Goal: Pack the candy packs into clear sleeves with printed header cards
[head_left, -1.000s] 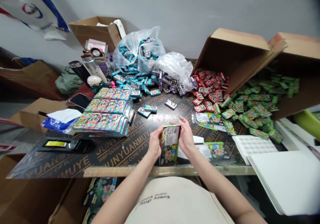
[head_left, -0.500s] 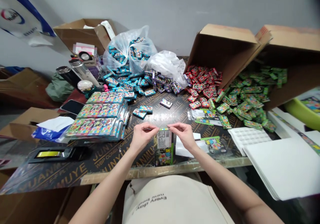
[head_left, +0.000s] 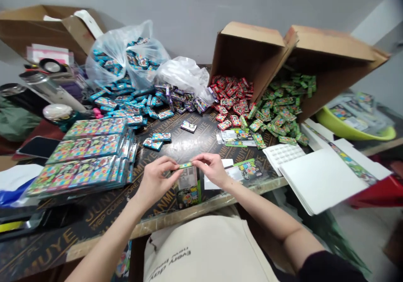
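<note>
Between my two hands is a printed packet [head_left: 188,191] with a black and green lower part and a pale panel above; a narrow green-edged strip runs across its top. My left hand [head_left: 159,179] pinches the left end of that strip between thumb and fingers. At the strip's right end, the fingertips of my right hand [head_left: 212,170] close on it. Just right of the packet lies a clear sleeve with a green and black printed card [head_left: 247,170]. Two small blue boxes [head_left: 161,137] and a lone purple-edged box [head_left: 189,126] lie beyond my hands.
Stacked wrapped multi-packs [head_left: 85,151] stand at left. Behind are blue boxes in a clear bag [head_left: 126,59], purple boxes [head_left: 179,99], red boxes [head_left: 233,90] and green boxes [head_left: 280,109] spilling from tipped cartons [head_left: 252,34]. White sheets [head_left: 317,177] and a yellow-green basin [head_left: 355,126] are at right.
The view has turned to the right, so everything sits further left. The packet's top strip now tilts slightly, and my left hand's fingers lie further over its end.
</note>
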The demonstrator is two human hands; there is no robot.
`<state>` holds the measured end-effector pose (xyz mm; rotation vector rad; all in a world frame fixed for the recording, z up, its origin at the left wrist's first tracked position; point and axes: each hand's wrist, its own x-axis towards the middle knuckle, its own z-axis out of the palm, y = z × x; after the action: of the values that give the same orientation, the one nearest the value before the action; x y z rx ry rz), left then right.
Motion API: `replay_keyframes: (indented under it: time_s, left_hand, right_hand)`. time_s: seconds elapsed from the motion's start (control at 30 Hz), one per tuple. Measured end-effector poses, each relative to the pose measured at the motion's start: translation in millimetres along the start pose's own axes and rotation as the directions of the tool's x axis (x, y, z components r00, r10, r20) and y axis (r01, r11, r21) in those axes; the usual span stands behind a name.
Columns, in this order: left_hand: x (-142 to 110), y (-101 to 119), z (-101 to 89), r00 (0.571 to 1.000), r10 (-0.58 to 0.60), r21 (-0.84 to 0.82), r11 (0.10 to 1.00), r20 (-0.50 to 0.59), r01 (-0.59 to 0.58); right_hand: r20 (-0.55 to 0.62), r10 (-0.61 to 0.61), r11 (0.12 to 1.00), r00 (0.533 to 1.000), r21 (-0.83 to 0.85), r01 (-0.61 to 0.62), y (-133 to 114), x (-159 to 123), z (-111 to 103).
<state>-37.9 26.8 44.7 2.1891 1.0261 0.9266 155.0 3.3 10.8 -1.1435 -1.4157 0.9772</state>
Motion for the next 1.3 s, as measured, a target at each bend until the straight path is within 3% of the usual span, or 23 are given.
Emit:
replay_keyframes:
  time_s: [0.07, 0.13, 0.33, 0.5, 0.63, 0.77, 0.87, 0.93, 1.03, 1.1, 1.17, 1.23, 1.3]
  left_hand:
    - [-1.8, 2.3, 2.9, 0.996, 0.085, 0.041, 0.996, -0.002, -0.085]
    - [-1.4, 4.2, 6.5, 0.992, 0.120, 0.048, 0.992, 0.026, -0.121]
    - [1.5, 7.4, 13.1, 0.992, 0.118, 0.022, 0.993, 0.048, -0.120]
    - [1.3, 8.3, 10.5, 0.998, 0.035, -0.052, 0.998, 0.043, -0.032]
    - [-0.4, 7.7, 6.1, 0.998, 0.012, -0.082, 0.997, 0.061, -0.007]
    - [-6.2, 5.0, 5.2, 0.997, 0.022, -0.060, 0.998, 0.071, -0.018]
    - [-11.7, 5.6, 8.6, 0.997, 0.040, -0.021, 0.999, 0.061, -0.039]
    - [-14.2, 5.6, 11.3, 0.996, 0.055, -0.006, 0.999, 0.069, -0.054]
    - [-13.3, -5.2, 11.6, 0.995, 0.034, -0.003, 0.999, 0.095, -0.033]
    - [-8.0, -24.9, 8.8, 0.998, -0.028, 0.007, 1.000, 0.061, 0.027]
    - [1.3, -52.3, 6.7, 0.992, -0.130, 0.033, 0.991, 0.004, 0.129]
    - [13.0, -77.7, 9.9, 0.968, -0.250, 0.074, 0.966, -0.001, 0.249]
    - [24.0, -90.5, 22.0, 0.954, -0.300, 0.121, 0.947, 0.018, 0.296]
  right_hand:
    - [-0.002, -0.123, 0.991, 0.992, -0.058, 0.123, 1.7, -5.1, -1.3]
    - [-0.018, -0.159, 0.985, 0.987, -0.069, 0.157, 2.6, -8.7, -1.7]
    - [-0.056, 0.082, 0.993, 0.995, 0.090, -0.077, -3.5, -10.0, -1.0]
    - [0.040, 0.249, 0.940, 0.968, 0.231, -0.251, -12.9, -2.1, -4.9]
    - [0.126, 0.284, 0.916, 0.951, 0.257, -0.308, -15.9, 0.7, -8.0]
    - [0.074, 0.194, 0.944, 0.978, 0.259, -0.207, -14.9, -7.9, -3.9]
    - [0.037, 0.059, 0.993, 0.998, 0.101, -0.062, -16.7, -15.5, -0.6]
    - [0.108, -0.027, 1.000, 0.994, -0.001, 0.027, -17.9, -17.3, -2.7]
    - [0.250, -0.042, 0.996, 0.967, -0.068, 0.061, -8.5, -13.4, -18.5]
    - [0.223, -0.016, 0.981, 0.975, -0.186, 0.059, 10.6, -8.9, -39.8]
    - [0.086, 0.017, 0.913, 0.996, -0.407, 0.019, 37.8, -6.7, -68.0]
    - [-0.033, 0.102, 0.778, 0.994, -0.620, -0.100, 65.9, -9.0, -96.1]
    - [-0.073, 0.190, 0.674, 0.979, -0.715, -0.184, 87.0, -14.6, -116.0]
